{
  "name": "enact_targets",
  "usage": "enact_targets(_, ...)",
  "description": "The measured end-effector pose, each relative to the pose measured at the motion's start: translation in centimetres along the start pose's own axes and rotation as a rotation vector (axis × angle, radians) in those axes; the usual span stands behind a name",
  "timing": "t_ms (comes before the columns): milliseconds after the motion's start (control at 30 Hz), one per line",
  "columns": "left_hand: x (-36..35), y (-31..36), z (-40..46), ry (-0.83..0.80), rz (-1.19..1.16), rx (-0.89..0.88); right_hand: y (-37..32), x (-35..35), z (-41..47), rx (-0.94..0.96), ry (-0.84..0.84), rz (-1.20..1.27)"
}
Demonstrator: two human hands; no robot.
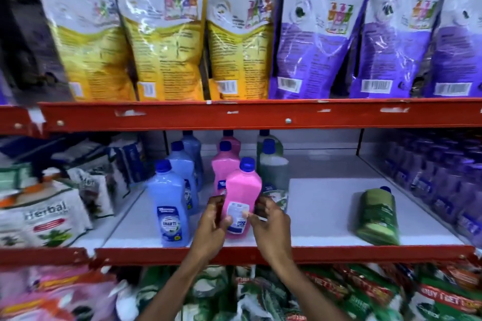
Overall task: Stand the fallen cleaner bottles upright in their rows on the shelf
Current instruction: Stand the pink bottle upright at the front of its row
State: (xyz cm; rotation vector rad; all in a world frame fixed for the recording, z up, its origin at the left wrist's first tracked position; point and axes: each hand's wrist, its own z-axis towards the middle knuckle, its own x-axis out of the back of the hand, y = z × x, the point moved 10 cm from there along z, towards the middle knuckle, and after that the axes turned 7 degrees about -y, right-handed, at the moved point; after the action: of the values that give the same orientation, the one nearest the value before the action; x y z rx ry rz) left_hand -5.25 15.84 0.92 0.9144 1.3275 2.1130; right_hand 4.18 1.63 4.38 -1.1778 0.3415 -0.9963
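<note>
A pink cleaner bottle (242,190) with a blue cap stands upright at the front of the middle shelf (326,216), its label turned partly sideways. My left hand (212,227) grips its lower left side and my right hand (271,224) grips its lower right side. Two more pink bottles (224,164) stand in a row behind it. To the left, a row of blue bottles (168,203) stands upright. Right of the pink row, green bottles (272,164) stand upright. One green bottle (378,216) lies on its side near the shelf's front right.
The red shelf rail (260,114) runs just above the bottles. Large yellow and purple refill pouches (234,34) fill the shelf above. Herbal packs (49,214) crowd the left, dark purple bottles (443,177) the right. Packets (339,294) fill the shelf below.
</note>
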Motion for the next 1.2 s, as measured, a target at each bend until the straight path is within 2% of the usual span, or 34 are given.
enact_targets(200,1.6,-1.7,0.5,0.044,0.070,0.060,-0.6,-3.1,1.6,0.064,-0.014,-0.135)
enact_targets(367,2.2,-1.9,-0.3,0.058,0.106,0.113,1.0,-2.2,1.8,-0.010,0.058,-0.124)
enact_targets(433,2.2,-1.5,-0.7,0.045,0.145,0.093,2.0,-2.4,1.9,-0.069,0.014,-0.072)
enact_targets(533,1.9,-0.9,-0.6,0.013,0.249,0.054,2.4,-3.6,1.9,-0.075,-0.152,-0.041)
enact_targets(600,2.1,-0.8,-0.5,0.034,0.287,0.048,2.3,-4.5,1.8,-0.069,-0.288,-0.018)
enact_targets(667,2.5,-0.5,-0.6,0.084,0.294,0.051,2.2,-4.7,2.0,-0.058,-0.354,-0.029)
enact_targets(767,2.9,0.2,-1.2,0.139,0.328,0.063,2.6,-4.6,2.5,-0.056,-0.362,-0.040)
enact_targets(900,2.4,0.6,-1.2,0.117,0.407,0.039,3.3,-4.9,2.5,-0.064,-0.369,-0.038)
enact_targets(1200,2.0,0.7,-2.5,0.098,0.329,0.002,4.0,-5.2,1.8,-0.056,-0.376,-0.053)
